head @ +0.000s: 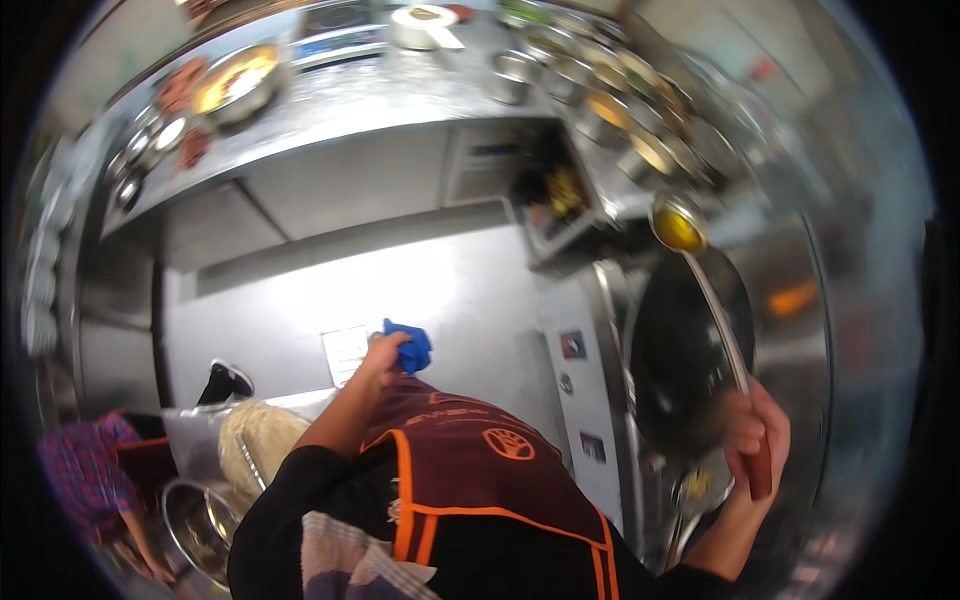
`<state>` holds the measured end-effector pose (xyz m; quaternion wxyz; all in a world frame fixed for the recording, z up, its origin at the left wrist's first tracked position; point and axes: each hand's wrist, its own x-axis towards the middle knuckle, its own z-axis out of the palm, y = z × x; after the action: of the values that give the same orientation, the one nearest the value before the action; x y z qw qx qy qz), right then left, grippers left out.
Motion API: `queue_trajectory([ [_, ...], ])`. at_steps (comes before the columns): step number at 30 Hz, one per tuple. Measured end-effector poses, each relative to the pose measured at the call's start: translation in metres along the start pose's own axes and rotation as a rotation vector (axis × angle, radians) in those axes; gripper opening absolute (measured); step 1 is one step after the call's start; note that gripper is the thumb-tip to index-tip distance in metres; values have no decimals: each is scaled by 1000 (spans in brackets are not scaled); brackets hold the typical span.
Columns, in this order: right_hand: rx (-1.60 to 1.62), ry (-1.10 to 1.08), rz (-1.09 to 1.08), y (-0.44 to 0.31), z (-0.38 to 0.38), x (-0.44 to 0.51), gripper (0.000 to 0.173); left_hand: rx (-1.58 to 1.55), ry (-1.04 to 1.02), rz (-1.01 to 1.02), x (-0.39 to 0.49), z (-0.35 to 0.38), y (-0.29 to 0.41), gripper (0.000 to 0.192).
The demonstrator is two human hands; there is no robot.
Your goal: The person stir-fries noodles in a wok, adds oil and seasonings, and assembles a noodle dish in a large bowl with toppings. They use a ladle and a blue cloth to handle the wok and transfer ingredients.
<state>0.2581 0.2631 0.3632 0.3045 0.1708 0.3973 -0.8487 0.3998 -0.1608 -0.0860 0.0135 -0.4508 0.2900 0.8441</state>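
Note:
In my right hand (754, 435) is the brown handle of a long steel ladle (716, 307). Its bowl holds a yellow liquid (677, 229) that looks like oil, and sits beyond the far rim of a dark wok (679, 352). The wok stands on the range to my right, partly under the ladle's shaft. My left hand (386, 356) grips a crumpled blue cloth (411, 349) in front of my apron (480, 450), away from the range. Motion blurs the fingers of my right hand.
Steel containers (600, 112) crowd the far right counter. Along the back counter (352, 97) are a large bowl (236, 86) with yellow contents and a white pan (424, 28). Behind my left arm lies pale dough-like food (259, 442) near a steel bowl (199, 525). Another person (97, 480) bends at lower left.

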Motion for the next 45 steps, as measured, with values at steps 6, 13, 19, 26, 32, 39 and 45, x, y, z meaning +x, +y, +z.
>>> queue_trajectory([
  [6,-116,-233,217,50,123,142,48,-188,139,79,-4,-67,98,21],
  [13,38,-512,818,151,314,339,19,-437,265,308,-31,-170,187,24],
  [19,-3,-799,1172,261,479,475,18,-719,507,514,-57,-233,182,26],
  [26,-292,-830,1176,379,614,592,15,-1023,705,558,-54,-214,123,19],
  [32,-687,-902,922,437,667,655,8,-1225,805,551,-25,-156,109,19],
  [39,-1316,-1151,222,464,691,696,8,-1268,834,615,0,-135,135,18],
  [45,-1362,-1133,153,467,693,704,15,-1298,874,596,15,-137,153,18],
])
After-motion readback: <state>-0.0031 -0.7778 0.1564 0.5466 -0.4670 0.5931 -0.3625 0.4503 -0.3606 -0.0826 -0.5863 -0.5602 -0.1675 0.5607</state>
